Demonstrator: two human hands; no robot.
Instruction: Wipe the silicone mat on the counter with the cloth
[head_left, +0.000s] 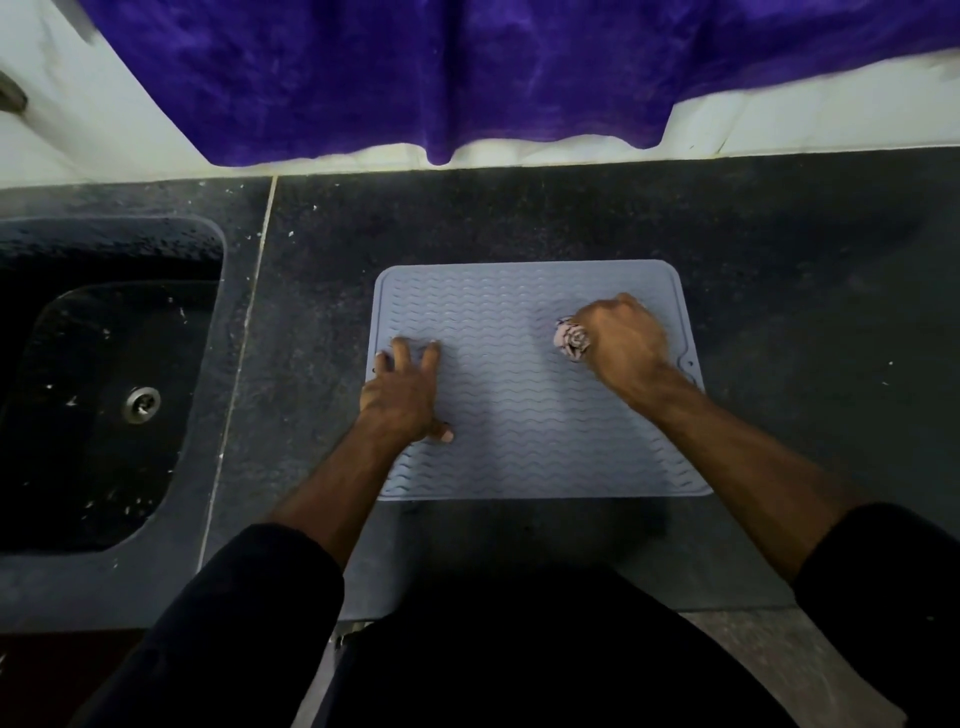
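The dark counter (779, 260) bears the grey silicone mat (519, 415). On the mat's left edge the left hand (402, 397) presses flat, fingers spread. Toward the mat's right side, the right hand (621, 338) is fisted around the bunched cloth (570, 339), which protrudes leftward onto the mat.

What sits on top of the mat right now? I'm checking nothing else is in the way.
On the silicone mat: the left hand spread flat, and the right hand gripping a balled cloth. The patches beneath both hands are hidden.
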